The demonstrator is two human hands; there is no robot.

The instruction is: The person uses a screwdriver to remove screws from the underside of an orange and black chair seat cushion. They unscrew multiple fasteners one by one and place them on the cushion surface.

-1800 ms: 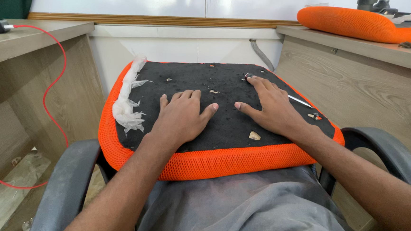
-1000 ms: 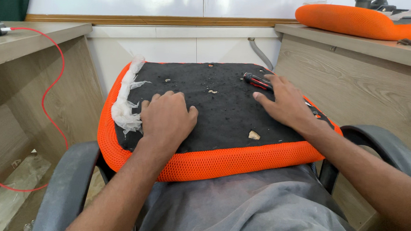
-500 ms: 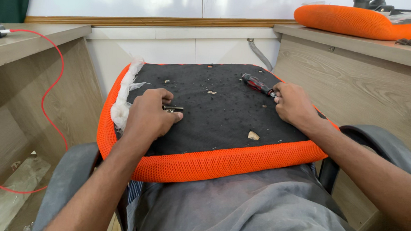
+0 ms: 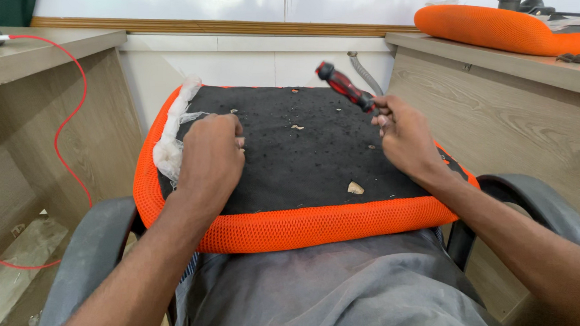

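Note:
An upturned chair seat cushion (image 4: 313,228) with an orange mesh rim and a black underside lies across my lap. My right hand (image 4: 404,138) grips a screwdriver (image 4: 345,87) with a red and black handle, lifted off the cushion and tilted up to the left. My left hand (image 4: 208,157) rests closed on the cushion's left part beside a strip of white torn padding (image 4: 172,146); a small metal piece seen earlier under its fingers is now hidden. Small crumbs of debris (image 4: 355,187) dot the black surface.
Grey chair armrests (image 4: 536,205) flank my lap. A wooden desk (image 4: 508,109) stands at the right with another orange cushion (image 4: 513,29) on top. At the left, a second desk (image 4: 35,53) carries a red cable (image 4: 64,122) hanging down.
My right hand picked the screwdriver up from the cushion and raised it. My left hand slid left, closed over a small metal piece and stayed curled.

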